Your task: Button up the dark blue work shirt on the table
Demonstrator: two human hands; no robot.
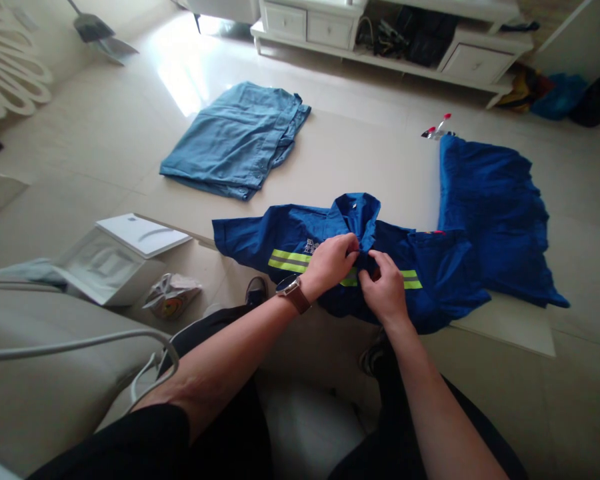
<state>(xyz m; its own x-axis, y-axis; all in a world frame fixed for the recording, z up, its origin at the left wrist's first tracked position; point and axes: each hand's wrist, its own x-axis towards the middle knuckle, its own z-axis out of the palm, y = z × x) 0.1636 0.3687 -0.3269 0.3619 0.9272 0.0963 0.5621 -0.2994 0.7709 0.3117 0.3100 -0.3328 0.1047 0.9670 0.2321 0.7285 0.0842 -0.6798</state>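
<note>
A dark blue work jacket (295, 230) with yellow-green and grey reflective strips lies spread on a low pale table, its collar away from me. My left hand (333, 260), with a watch on the wrist, pinches the front of the jacket just below the collar. Close beside it, my right hand (386, 287) grips the other side of the front opening, fingers bent and thumb pressed in. Whatever small fastening lies between the fingertips is hidden. White lettering shows on the chest near my left hand.
A folded light blue garment (235, 140) lies at the table's far left. Bright blue folded clothing (495, 213) is at the right, touching the jacket's sleeve. Small red-capped bottles (440, 127) stand behind it. An open white box (115, 260) and a plastic bag (171, 295) are at the left.
</note>
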